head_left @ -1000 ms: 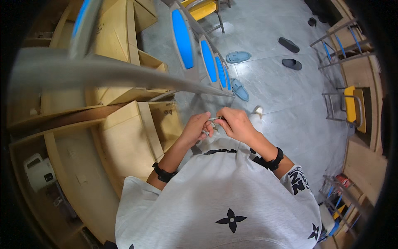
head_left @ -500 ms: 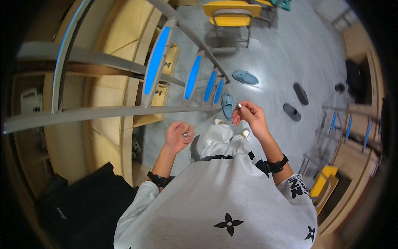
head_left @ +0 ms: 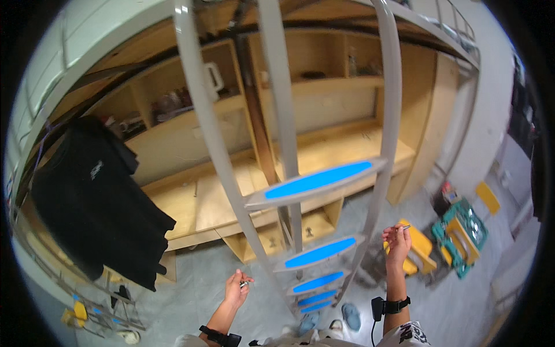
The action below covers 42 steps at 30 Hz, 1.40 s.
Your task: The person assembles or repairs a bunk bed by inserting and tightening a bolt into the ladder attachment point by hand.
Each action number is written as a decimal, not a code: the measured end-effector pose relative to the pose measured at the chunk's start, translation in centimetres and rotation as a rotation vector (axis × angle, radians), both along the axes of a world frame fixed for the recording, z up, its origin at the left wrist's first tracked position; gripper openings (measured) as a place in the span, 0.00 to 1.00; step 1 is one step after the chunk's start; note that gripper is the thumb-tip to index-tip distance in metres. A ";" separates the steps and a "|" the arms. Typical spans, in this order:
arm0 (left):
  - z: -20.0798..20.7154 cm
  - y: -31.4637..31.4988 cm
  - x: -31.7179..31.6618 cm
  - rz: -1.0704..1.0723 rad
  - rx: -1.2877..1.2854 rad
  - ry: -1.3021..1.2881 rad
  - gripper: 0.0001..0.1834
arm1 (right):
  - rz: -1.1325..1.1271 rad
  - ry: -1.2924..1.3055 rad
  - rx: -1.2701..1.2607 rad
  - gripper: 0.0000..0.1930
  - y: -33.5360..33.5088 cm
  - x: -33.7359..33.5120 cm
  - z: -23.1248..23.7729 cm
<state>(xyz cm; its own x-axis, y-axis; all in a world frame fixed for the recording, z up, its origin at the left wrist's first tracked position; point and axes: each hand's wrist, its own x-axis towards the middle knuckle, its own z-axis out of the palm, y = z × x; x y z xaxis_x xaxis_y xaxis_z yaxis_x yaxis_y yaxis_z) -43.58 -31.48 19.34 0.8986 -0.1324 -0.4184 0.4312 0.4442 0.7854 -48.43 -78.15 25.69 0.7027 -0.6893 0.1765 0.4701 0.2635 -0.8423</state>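
Observation:
My left hand (head_left: 233,290) is closed, fingers curled round a small silver metal piece (head_left: 245,284). It hovers over the floor, left of the ladder's lower rungs. Raised on the ladder's other side, my right hand (head_left: 396,247) pinches another small metal piece (head_left: 406,228) between thumb and fingertips. Both pieces are too small for their kind to show. Between my hands stands the grey metal ladder (head_left: 231,179) with blue tread pads (head_left: 319,179); neither hand touches it.
Behind the ladder runs a wooden desk (head_left: 167,202) with shelves above. A black T-shirt (head_left: 95,191) hangs at left. Yellow chairs (head_left: 425,254) and an open green tool case (head_left: 481,222) are at right. Blue slippers (head_left: 351,317) lie by the ladder's foot.
My view has swung up and left, from the floor to the ladder and desk. My hands now show farther apart, the right one higher, each with its metal piece.

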 end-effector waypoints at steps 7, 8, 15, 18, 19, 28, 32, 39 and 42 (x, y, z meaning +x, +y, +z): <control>-1.2 -2.4 -0.5 0.310 -0.222 -0.111 0.16 | 0.141 -0.138 -0.115 0.10 -3.3 13.8 3.4; -1.4 -3.0 -0.6 0.301 -0.203 -0.090 0.16 | 0.177 -0.101 -0.126 0.11 -3.6 14.7 2.9; 3.2 -7.5 -0.9 0.285 0.747 -0.556 0.19 | 0.496 0.022 -0.008 0.10 -2.1 16.3 2.3; 6.5 -7.3 -1.1 0.100 1.062 -0.588 0.25 | 0.493 0.054 0.082 0.10 -2.2 15.7 2.0; 7.7 -7.6 -0.7 0.093 1.069 -0.599 0.25 | 0.461 0.073 0.105 0.10 -2.1 16.0 2.1; 9.3 -8.8 3.2 -0.010 1.547 -0.784 0.17 | 0.398 0.102 0.147 0.10 -1.1 15.8 0.9; 8.2 -8.9 4.1 0.136 1.510 -0.912 0.15 | 0.363 0.119 0.154 0.09 -0.6 16.3 2.2; 8.0 -9.2 3.7 0.222 1.461 -1.012 0.12 | 0.440 0.091 0.159 0.08 -0.8 15.7 2.2; 7.8 -9.2 3.5 0.248 1.449 -1.065 0.11 | 0.426 0.079 0.179 0.08 -0.5 15.6 1.9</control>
<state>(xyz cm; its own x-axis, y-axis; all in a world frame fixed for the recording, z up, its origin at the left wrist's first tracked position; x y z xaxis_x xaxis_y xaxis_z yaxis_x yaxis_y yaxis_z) -40.09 -40.70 27.13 0.7698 -0.0622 0.6352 -0.4207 -0.7979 0.4317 -32.81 -78.67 27.63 0.9362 -0.3510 0.0158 0.2248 0.5638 -0.7947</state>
